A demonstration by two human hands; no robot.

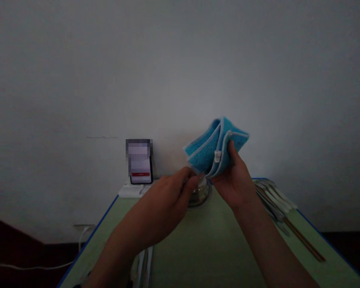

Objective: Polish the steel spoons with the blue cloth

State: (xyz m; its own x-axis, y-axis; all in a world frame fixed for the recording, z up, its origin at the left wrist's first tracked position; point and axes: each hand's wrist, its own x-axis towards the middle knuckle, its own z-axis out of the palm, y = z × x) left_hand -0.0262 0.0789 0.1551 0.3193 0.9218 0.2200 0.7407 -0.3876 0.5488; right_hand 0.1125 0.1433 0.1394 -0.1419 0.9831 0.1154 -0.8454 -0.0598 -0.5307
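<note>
Dim room; pale-green tabletop w/ blue edging (216, 248) runs away from me toward a wall. Nearest on my head cam: a few long silvery utensils (145, 264), partly hidden by my L forearm. Both forearms reach in over the table, hands meeting just R of centre.

My R hand (235, 180) grips a folded bright-blue terry cloth w/ pale trim (204, 154), thumb on the front, small white fabric tag (217, 156) showing; the cloth is held up above the table. My L hand (168, 196) is at the cloth's lower corner, fingers curled closed; can't tell if they pinch cloth or sth thin.

Behind the L fingertips, partly blocked: a round shiny dish (199, 197). Off R: metal cutlery (268, 204), white-handled pieces (280, 196) & brown chopsticks (306, 240) in a bunch.

Far L: dark-framed phone (141, 164), upright on a white flat base (132, 191). Beyond: plain grey-white wall (180, 60).
</note>
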